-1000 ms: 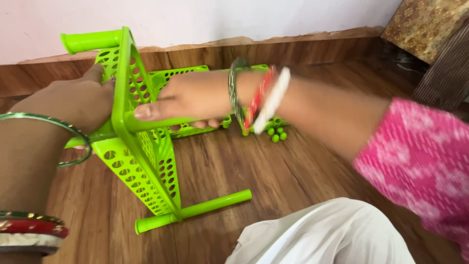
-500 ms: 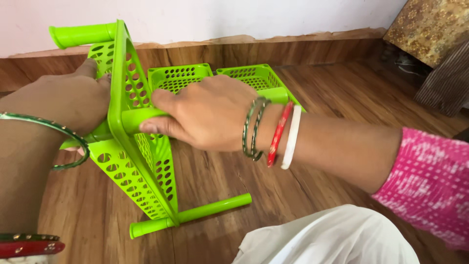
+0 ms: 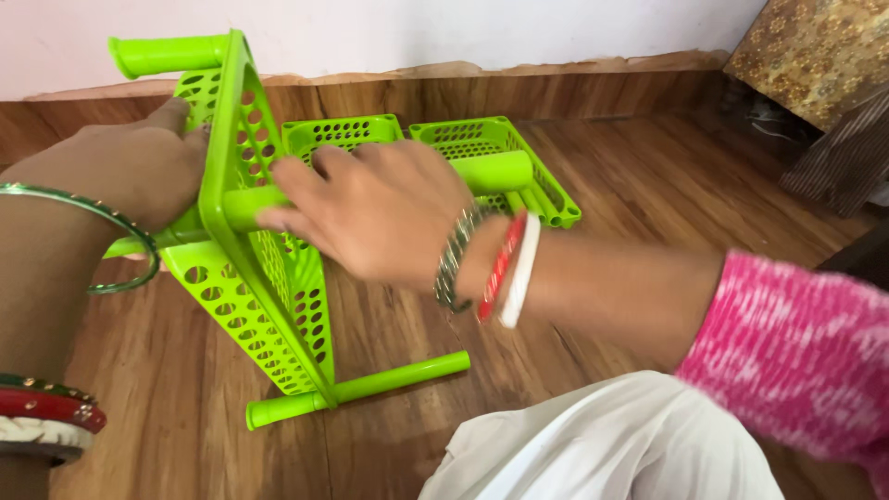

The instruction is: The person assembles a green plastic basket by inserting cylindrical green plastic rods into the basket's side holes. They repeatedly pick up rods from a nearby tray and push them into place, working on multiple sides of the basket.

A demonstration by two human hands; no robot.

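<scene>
left hand [image 3: 125,171] grips the upright green shelf panel [image 3: 255,268] from behind | right hand [image 3: 375,213] wraps a green tube [image 3: 495,171] at the panel | two green trays [image 3: 426,139] lie on the wooden floor [image 3: 639,185] near the wall | another tube [image 3: 361,387] rests on the floor below

My right hand [image 3: 380,218] covers the middle of the lime-green plastic tube [image 3: 491,172]; my left forearm runs off-frame.

Glossy green plastic rack [image 3: 255,268] on smooth, varnished wooden floor [image 3: 648,176].
</scene>
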